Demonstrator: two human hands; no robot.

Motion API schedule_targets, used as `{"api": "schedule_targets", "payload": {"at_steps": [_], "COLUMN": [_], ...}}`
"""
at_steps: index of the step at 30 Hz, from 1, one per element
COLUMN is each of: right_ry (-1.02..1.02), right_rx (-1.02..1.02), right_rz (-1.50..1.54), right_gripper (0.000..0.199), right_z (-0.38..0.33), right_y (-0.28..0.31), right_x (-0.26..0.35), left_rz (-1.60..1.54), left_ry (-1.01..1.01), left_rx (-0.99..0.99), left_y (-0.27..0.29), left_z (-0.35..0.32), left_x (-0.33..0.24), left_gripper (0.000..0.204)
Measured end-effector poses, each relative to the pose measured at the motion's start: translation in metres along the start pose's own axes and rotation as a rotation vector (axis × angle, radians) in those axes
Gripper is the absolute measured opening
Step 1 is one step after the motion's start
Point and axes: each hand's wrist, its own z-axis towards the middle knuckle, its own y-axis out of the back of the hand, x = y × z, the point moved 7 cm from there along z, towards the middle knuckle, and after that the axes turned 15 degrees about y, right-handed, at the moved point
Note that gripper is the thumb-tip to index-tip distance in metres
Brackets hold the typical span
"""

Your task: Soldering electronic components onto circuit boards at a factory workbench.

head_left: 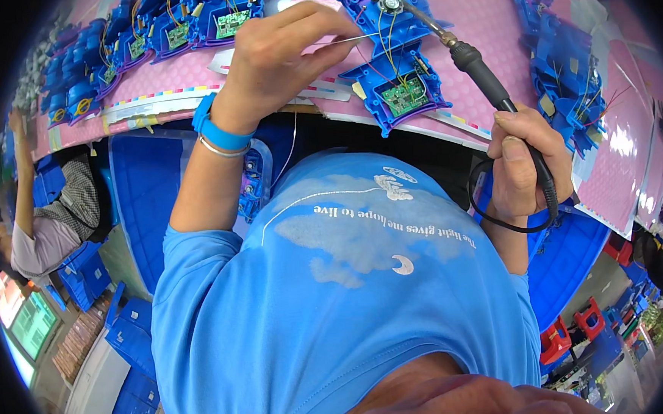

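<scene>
My right hand (527, 161) is closed around the black handle of a soldering iron (479, 69). The iron's tip reaches a round silver part, likely a small speaker (391, 4), in the upper half of an opened blue plastic housing (374, 102). Between the thumb and fingers of my left hand (284, 54), a thin silvery wire, like solder (351, 39), points at the same spot. Yellow and red wires run from the round part down to a green circuit board (404, 95) in the lower half. Whether the tip touches the solder is too small to tell.
Similar opened housings with boards (177, 36) line the table's far left; more blue housings (562, 64) are stacked at right. Pink patterned sheeting (479, 16) covers the table. Blue bins (149, 195) stand below the edge. Another person (48, 232) sits at the left.
</scene>
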Motion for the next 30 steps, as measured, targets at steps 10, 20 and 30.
{"api": "schedule_targets", "payload": {"at_steps": [10, 20, 30], "right_ry": [0.122, 0.103, 0.188], "right_rx": [-0.109, -0.221, -0.203], "right_rz": [0.021, -0.099, -0.242], "right_gripper": [0.025, 0.019, 0.023], "right_z": [-0.008, -0.025, -0.028], "right_y": [0.033, 0.067, 0.091], "right_x": [0.011, 0.027, 0.036], "left_rz": [-0.044, 0.247, 0.621], "left_ry": [-0.067, -0.183, 0.087], "left_rx": [0.307, 0.332, 0.282], "left_y": [-0.025, -0.017, 0.054], "left_z": [0.007, 0.158, 0.207], "left_x": [-0.02, 0.062, 0.171], "left_gripper": [0.032, 0.025, 0.029]}}
